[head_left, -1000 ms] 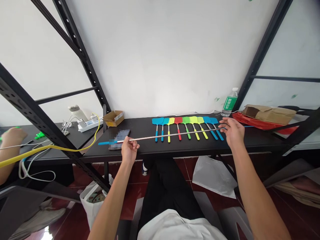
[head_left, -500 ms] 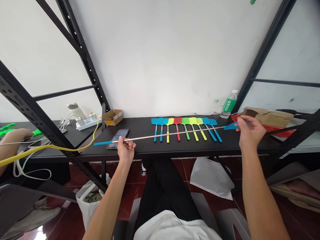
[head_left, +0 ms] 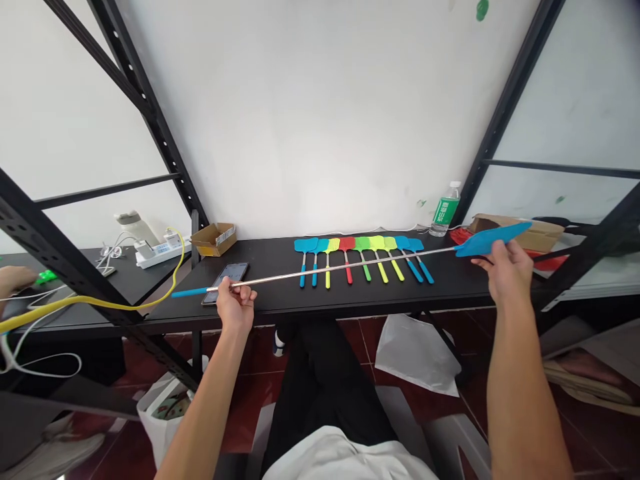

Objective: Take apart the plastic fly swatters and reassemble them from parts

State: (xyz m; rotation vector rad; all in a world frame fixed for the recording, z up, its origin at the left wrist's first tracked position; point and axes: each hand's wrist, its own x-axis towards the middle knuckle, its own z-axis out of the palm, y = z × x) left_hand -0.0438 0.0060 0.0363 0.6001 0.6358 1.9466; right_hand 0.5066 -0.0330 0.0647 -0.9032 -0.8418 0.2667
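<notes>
A long blue fly swatter (head_left: pixel 480 241) with a drawn-out metal rod stretches level above the black table. My left hand (head_left: pixel 235 309) is closed round the rod, just right of the blue handle. At the other end, my right hand (head_left: pixel 511 272) pinches the lower edge of the swatter's blue head, thumb in front. Behind the rod lies a row of short fly swatters, heads toward the wall: blue, a yellow one (head_left: pixel 327 263), a red one (head_left: pixel 348 260), a green one (head_left: pixel 365 260), more yellow and more blue.
A phone (head_left: pixel 231 275) lies beneath the rod near my left hand. Behind it stands a small open carton (head_left: pixel 214 240). At the right are a water bottle (head_left: pixel 445 210) and a brown cardboard box (head_left: pixel 543 235). A yellow cable (head_left: pixel 110 303) crosses the left post; another person's hand (head_left: pixel 17 280) is beyond.
My right hand has moved right along the rod to the swatter's head, which has turned to show its broad face. My left hand keeps its hold and has shifted slightly left.
</notes>
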